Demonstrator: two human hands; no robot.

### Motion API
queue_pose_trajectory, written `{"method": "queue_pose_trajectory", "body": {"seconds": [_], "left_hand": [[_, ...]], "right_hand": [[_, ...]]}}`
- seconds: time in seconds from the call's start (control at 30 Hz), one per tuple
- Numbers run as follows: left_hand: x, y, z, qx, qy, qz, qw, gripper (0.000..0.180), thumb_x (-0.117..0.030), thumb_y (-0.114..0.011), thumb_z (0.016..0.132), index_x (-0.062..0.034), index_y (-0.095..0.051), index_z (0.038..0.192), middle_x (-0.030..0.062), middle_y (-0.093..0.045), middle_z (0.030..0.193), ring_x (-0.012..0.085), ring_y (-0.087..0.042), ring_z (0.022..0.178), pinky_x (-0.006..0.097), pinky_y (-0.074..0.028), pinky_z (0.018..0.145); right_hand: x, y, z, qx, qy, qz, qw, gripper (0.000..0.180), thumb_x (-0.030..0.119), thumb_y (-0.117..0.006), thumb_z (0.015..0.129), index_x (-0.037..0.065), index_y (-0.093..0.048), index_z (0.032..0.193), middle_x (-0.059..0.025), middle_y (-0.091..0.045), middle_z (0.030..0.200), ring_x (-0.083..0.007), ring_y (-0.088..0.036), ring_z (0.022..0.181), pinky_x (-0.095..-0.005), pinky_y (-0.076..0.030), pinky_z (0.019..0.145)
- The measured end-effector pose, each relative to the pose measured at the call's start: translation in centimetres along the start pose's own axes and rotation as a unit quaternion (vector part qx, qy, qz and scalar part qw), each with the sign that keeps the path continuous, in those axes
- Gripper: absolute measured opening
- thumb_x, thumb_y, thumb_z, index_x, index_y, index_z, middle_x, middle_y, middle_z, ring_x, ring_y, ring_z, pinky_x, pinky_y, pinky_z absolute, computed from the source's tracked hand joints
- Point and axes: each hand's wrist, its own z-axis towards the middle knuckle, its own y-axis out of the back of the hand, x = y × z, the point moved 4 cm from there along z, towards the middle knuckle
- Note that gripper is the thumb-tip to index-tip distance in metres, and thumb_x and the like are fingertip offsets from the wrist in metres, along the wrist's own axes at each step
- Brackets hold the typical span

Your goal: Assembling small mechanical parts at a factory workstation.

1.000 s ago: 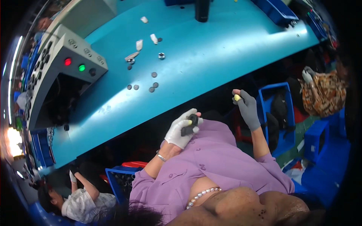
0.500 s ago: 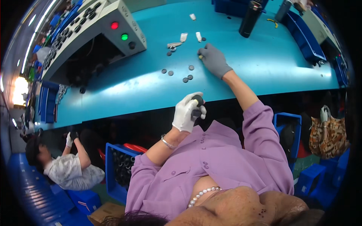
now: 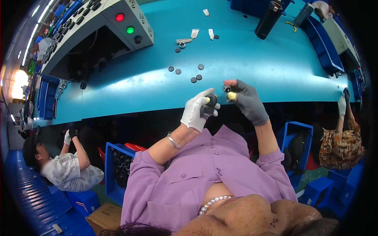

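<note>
Grey glove first: the right hand (image 3: 250,103) has bare fingertip and yellow-covered thumb together, clamped on a small metal piece (image 3: 226,89) at the table's near edge. Just beside it, the white-gloved left hand (image 3: 193,111) has its fingers closed around a black round part (image 3: 213,100), a second black piece (image 3: 208,111) tucked below. The metal and the black part face each other, apart, not touching! This looks like a lining-up step, one part per hand; the next move seems to call for a steady left grip and a careful turn of the right fingertips.

Farther out, loose black discs (image 3: 201,67) dot the blue table (image 3: 256,59), and another metal piece (image 3: 182,45) sits near white scraps (image 3: 195,34). Beyond, on the left, stands the grey machine (image 3: 147,29) with red and green buttons; on the far right, a black flask (image 3: 268,21).
</note>
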Motion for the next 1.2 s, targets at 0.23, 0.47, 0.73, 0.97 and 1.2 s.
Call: {"method": "queue_pose_trajectory", "body": {"seconds": [0.23,0.47,0.73,0.97,1.2], "left_hand": [[0.4,-1.7,0.0,0.029,-0.008,0.052,0.998,0.058,-0.002,-0.044,0.089,0.0099,-0.042,0.146,0.0179,-0.062,0.119,0.0234,-0.066,0.095,0.032,-0.056,0.068],[1.7,-1.0,0.8,0.032,-0.005,0.12,0.992,0.051,-0.002,-0.047,0.093,0.0056,-0.046,0.144,0.0166,-0.061,0.123,0.0215,-0.065,0.086,0.029,-0.055,0.076],[3.1,-1.2,1.2,0.073,0.062,-0.329,0.939,0.041,-0.009,-0.048,0.101,-0.0051,-0.049,0.142,0.0098,-0.062,0.108,0.0202,-0.059,0.078,0.033,-0.051,0.068],[4.3,-2.4,0.8,0.061,0.133,-0.401,0.904,0.025,-0.012,-0.044,0.099,-0.0064,-0.059,0.118,0.0044,-0.062,0.099,0.0154,-0.049,0.069,0.031,-0.041,0.06],[5.5,-1.1,1.1,0.08,0.155,-0.401,0.899,0.019,-0.015,-0.051,0.099,-0.0063,-0.061,0.112,0.0079,-0.064,0.105,0.0192,-0.055,0.076,0.033,-0.045,0.066]], "right_hand": [[-0.2,-0.2,-1.6,-0.035,0.042,-0.055,0.997,0.03,0.007,-0.063,0.094,-0.003,-0.066,0.123,-0.0055,-0.065,0.11,-0.0098,-0.061,0.092,-0.0238,-0.05,0.079],[0.2,-0.7,-2.0,-0.051,0.177,-0.212,0.96,0.029,0.008,-0.063,0.093,0.0,-0.07,0.12,-0.0042,-0.062,0.106,-0.0108,-0.058,0.095,-0.0251,-0.047,0.082],[-1.9,-0.6,-2.8,-0.085,0.134,-0.03,0.987,0.028,0.012,-0.06,0.1,0.0,-0.068,0.124,-0.0001,-0.063,0.11,-0.0063,-0.055,0.093,-0.0219,-0.045,0.081],[-2.4,-1.0,-3.2,-0.114,0.135,0.039,0.984,0.029,0.016,-0.061,0.1,0.0,-0.069,0.123,-0.0021,-0.062,0.118,-0.0089,-0.057,0.1,-0.0242,-0.045,0.09],[0.3,-3.0,-3.8,-0.081,0.235,-0.134,0.959,0.028,0.009,-0.065,0.092,0.002,-0.072,0.118,-0.0085,-0.063,0.121,-0.0167,-0.059,0.107,-0.0296,-0.049,0.091]]}}
